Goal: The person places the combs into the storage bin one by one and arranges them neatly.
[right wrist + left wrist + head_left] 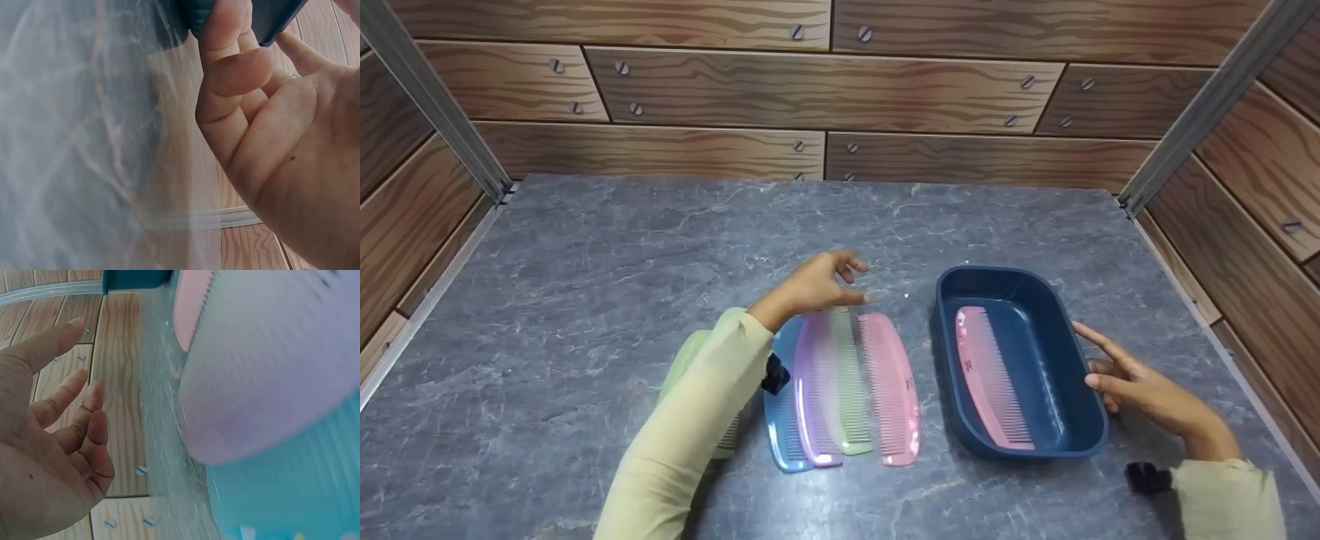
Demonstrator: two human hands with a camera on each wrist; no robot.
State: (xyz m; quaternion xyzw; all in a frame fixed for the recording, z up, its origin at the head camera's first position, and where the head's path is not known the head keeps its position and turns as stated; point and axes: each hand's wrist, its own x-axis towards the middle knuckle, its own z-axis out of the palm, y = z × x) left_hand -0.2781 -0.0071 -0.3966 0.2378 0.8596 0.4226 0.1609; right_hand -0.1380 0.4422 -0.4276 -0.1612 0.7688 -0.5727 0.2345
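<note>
My left hand (814, 285) hovers over the far ends of a spread of combs, its fingers loosely bent and nothing in them. Under it lie a blue comb (784, 420), a purple comb (810, 420), a light green comb (851, 405) and a pink comb (896, 390); the first three overlap. The left wrist view shows the purple comb (247, 416) close up, with the left hand (56, 433) beside it. My right hand (1147, 394) touches the outer right side of a dark blue tray (1099, 420). Inside the tray lies another pink comb (990, 382).
Another green item (684, 360) with comb teeth lies partly hidden under the left sleeve (682, 427). A grey marbled table (585, 262) carries everything. Wood-patterned walls (810, 90) and metal posts (1200, 105) enclose it at the back and sides.
</note>
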